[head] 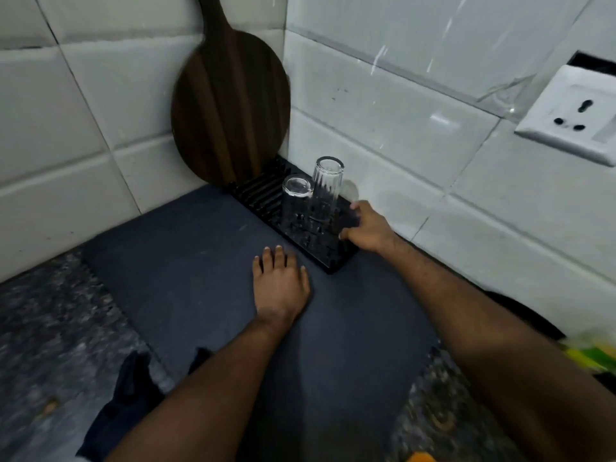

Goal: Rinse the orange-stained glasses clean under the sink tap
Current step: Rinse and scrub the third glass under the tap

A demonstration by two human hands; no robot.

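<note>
Two clear glasses stand upside down on a black drying rack (256, 195) in the tiled corner: a short glass (296, 198) and, right of it, a taller ribbed glass (325, 188). Both look clean. My right hand (368, 228) rests on the rack's near right end, fingers curled over its edge, just right of the tall glass and not touching it. My left hand (280, 285) lies flat, fingers apart, on the dark grey mat (186, 261) in front of the rack. No tap or sink is in view.
A round dark wooden board (230, 108) leans in the corner behind the rack. A white wall socket (576, 115) is at the right. Speckled stone counter (50, 328) surrounds the mat. A dark cloth (130, 391) lies at the mat's near left edge.
</note>
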